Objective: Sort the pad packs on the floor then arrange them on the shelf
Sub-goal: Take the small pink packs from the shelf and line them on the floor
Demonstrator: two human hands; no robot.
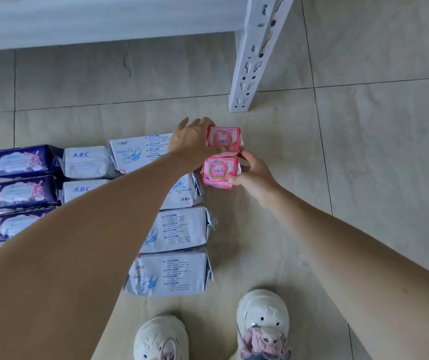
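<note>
Two pink packs: far one (224, 138) in left grip (191, 141), near one (221, 172) in right grip (253, 175)

The floor (364, 152) is laid with large beige tiles of a faint marbled pattern, glossy enough to show soft reflections, and divided by thin dark grout lines — one runs across just behind the foot of a white metal upright (252, 61). That post is perforated with keyhole slots and stands on the tiles, leaning in the wide-angle view. A pale white board (91, 19) spans the top left, meeting the post. Light is even, cool and diffuse.
</note>
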